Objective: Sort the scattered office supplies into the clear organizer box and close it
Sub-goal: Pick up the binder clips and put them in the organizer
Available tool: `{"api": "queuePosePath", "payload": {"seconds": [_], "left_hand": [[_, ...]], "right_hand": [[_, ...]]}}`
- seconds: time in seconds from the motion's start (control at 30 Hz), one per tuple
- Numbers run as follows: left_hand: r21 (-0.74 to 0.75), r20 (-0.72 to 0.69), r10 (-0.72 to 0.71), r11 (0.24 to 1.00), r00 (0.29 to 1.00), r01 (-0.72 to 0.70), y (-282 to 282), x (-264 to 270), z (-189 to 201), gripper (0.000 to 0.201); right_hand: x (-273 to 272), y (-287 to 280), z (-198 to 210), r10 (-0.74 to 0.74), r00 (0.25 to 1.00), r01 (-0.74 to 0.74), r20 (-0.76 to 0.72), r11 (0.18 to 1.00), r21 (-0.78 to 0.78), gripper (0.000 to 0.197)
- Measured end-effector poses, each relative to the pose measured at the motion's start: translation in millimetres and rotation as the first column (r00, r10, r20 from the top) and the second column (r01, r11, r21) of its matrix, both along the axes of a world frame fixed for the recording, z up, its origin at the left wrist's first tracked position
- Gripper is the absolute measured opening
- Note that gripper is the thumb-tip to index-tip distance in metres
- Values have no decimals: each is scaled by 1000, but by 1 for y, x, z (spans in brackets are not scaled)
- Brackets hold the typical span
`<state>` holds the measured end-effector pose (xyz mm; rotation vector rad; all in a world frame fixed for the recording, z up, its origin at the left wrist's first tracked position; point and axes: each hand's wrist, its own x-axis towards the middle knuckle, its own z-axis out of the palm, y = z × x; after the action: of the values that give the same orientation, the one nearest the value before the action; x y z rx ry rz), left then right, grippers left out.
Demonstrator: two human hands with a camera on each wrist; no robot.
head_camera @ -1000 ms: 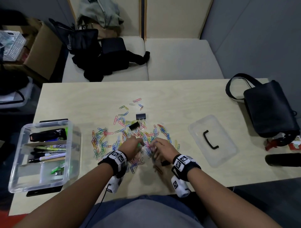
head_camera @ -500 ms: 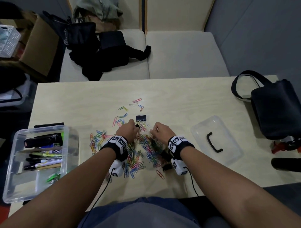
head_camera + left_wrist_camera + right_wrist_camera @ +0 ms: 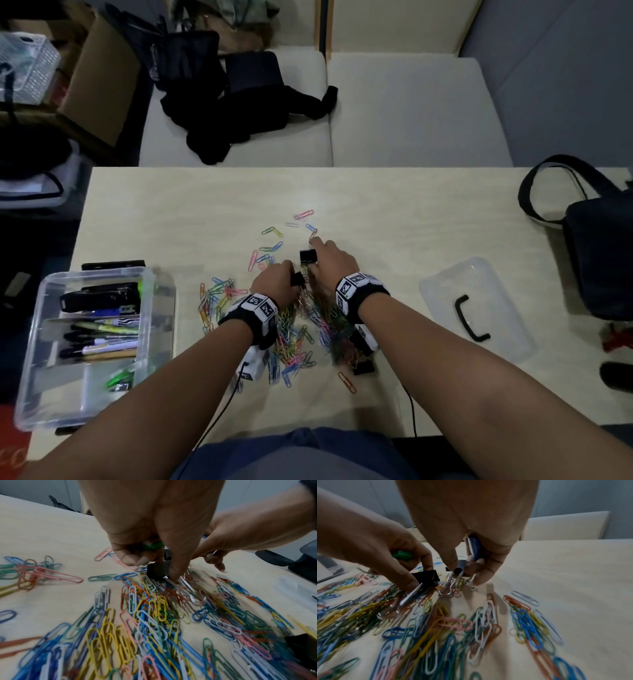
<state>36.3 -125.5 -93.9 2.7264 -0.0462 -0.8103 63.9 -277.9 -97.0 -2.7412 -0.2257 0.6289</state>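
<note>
Coloured paper clips (image 3: 294,335) lie heaped in the middle of the table. At the heap's far end my left hand (image 3: 289,274) pinches a black binder clip (image 3: 157,570) between thumb and fingers, with a small green thing (image 3: 152,545) tucked in its palm. Just right of it my right hand (image 3: 313,253) pinches a second black binder clip (image 3: 458,566) and keeps a blue thing (image 3: 474,547) in its palm; its index finger points away. A third binder clip (image 3: 363,367) lies by my right wrist. The clear organizer box (image 3: 30,359) stands open at the left, holding pens and a stapler.
The box's clear lid (image 3: 476,308) with a black handle lies on the table to the right. A black bag (image 3: 596,260) sits at the right edge. A black flat thing (image 3: 113,264) lies behind the box. A bench with dark bags is beyond the table.
Both hands moved away from me, from the middle of the paper clip heap to its far end, and each took hold of a black binder clip there.
</note>
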Motion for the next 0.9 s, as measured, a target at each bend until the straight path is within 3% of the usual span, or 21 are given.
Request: {"api": "queuePosePath", "payload": {"seconds": [0.23,0.4,0.6,0.8,0.9], "left_hand": [[-167,37,126,979,991,-118,21,-9,19,28],[-263,-9,174,950,985,-170,33,-26,31,30],[-358,-118,262,888,958,-287,39,-49,46,28],[-443,-135,342,819,930,-365,49,-57,58,23],[-475,-130,336,805,933,-356,57,-60,61,24]], "right_hand": [[8,16,-5,-52,998,49,-43,997,-64,53],[-2,26,-3,-146,989,142,-25,981,-133,63],[-9,27,1,-147,989,143,-11,978,-154,46],[-10,11,22,-149,989,151,27,977,-151,35],[-10,8,37,-251,968,252,16,967,-32,22]]}}
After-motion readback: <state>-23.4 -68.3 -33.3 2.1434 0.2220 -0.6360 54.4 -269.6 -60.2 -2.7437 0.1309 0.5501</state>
